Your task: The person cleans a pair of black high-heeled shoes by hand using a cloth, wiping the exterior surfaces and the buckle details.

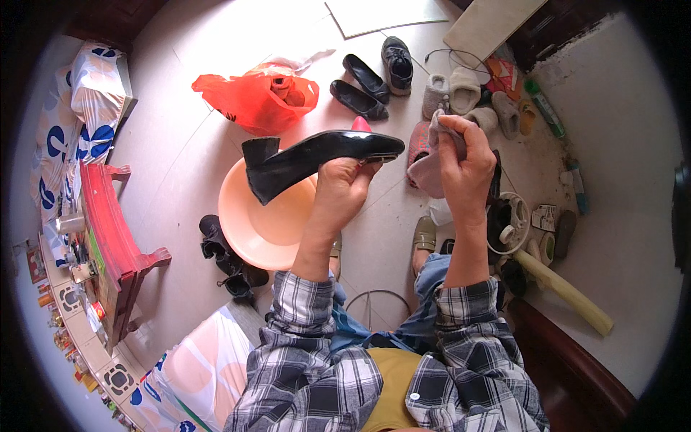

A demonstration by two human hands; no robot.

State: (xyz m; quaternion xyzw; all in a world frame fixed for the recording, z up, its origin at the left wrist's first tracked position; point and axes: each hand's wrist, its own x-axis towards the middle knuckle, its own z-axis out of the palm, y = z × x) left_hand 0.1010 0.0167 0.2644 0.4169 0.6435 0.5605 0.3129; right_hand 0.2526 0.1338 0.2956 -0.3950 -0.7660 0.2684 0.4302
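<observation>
A black patent heeled shoe (pixel 318 154) lies on its side in the air, gripped by my left hand (pixel 345 186) near the toe end. A pink tip of something shows just behind the shoe. My right hand (pixel 468 162) pinches a greyish cloth (pixel 432 173) that hangs from the fingertips, apart from the shoe. Below the shoe a peach plastic basin (pixel 243 232) stands on the floor. Its inside is partly hidden by the shoe and my left forearm.
A red plastic bag (pixel 243 102) with things in it, black pumps (pixel 359 100) and a black lace-up shoe (pixel 398 65) lie ahead. Slippers (pixel 464 89) crowd the right, near a yellowish roll (pixel 561 291). Black shoes (pixel 232 264) sit beside the basin; a red wooden table (pixel 108 216) stands left.
</observation>
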